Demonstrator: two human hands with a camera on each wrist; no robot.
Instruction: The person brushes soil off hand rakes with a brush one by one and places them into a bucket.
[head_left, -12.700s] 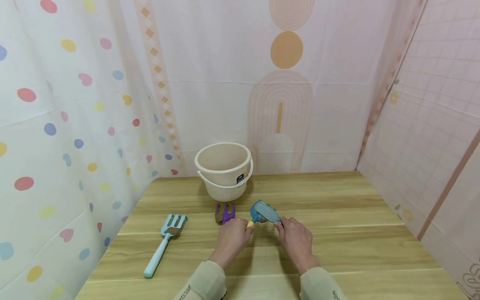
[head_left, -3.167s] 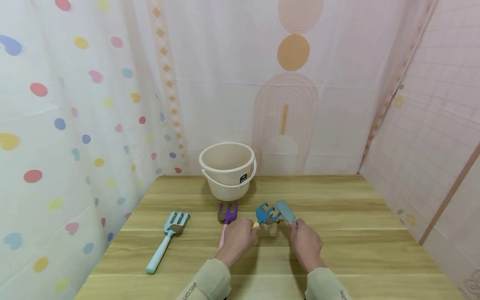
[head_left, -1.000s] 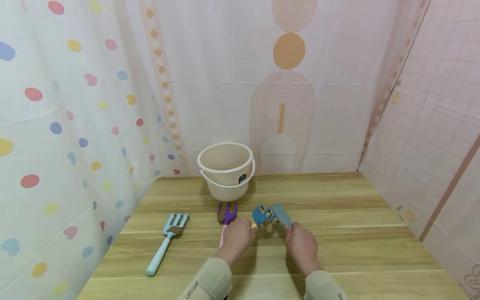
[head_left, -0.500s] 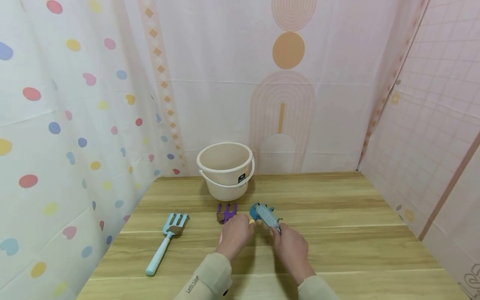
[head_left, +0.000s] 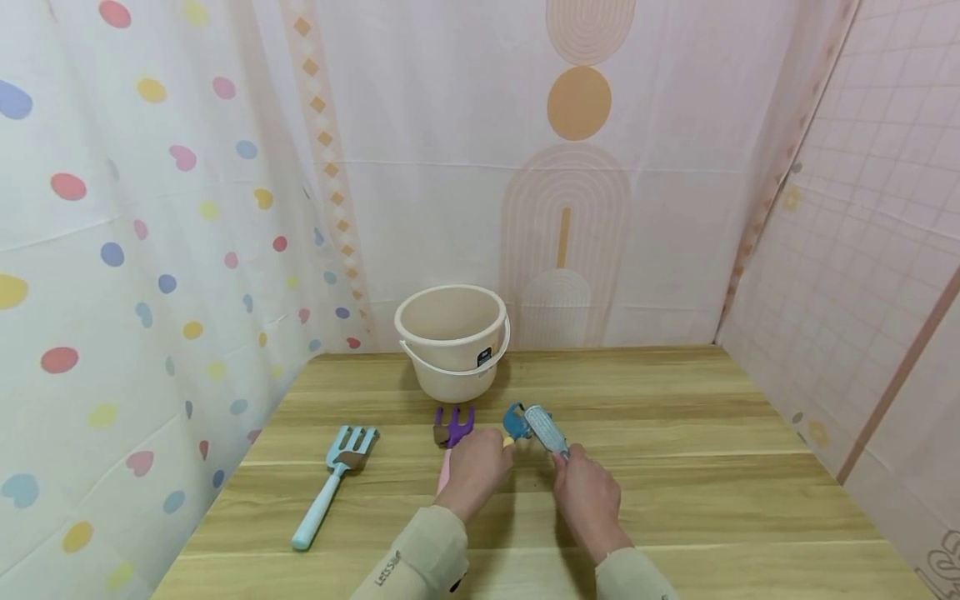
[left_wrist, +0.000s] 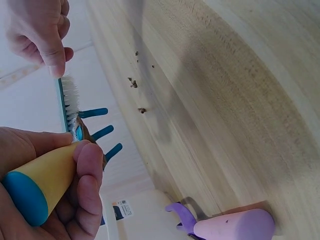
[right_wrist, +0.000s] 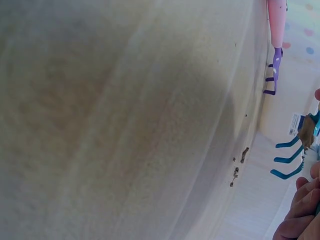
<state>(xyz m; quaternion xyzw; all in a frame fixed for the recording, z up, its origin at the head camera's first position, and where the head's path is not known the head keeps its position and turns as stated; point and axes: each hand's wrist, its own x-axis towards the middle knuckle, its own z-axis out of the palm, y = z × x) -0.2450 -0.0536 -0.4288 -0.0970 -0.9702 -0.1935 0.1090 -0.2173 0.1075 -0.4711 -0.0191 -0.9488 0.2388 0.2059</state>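
The left hand [head_left: 476, 467] grips the yellow handle of a small hand rake with a blue head [head_left: 514, 422], held above the table in front of the bucket. Brown dirt [right_wrist: 306, 132] clings to the rake's head near its prongs. In the right hand [head_left: 588, 493] is a light blue brush [head_left: 547, 429], pinched near its end. Its white bristles [left_wrist: 73, 95] touch the rake's head beside the dirt. Dark crumbs [left_wrist: 133, 83] lie on the table below. Part of the rake's head is hidden behind the brush in the head view.
A cream bucket [head_left: 453, 379] with a handle stands at the back of the table [head_left: 675, 467]. Before it lies a purple hand rake [head_left: 459, 432] with a pink handle [left_wrist: 240, 226], partly behind the left hand. A light blue hand fork [head_left: 326, 492] with brown dirt lies at the left.
Over the last second the brush has swung left across the rake, then slightly back right. The rake's head has turned and shifted a little. Both hands have kept their holds throughout.
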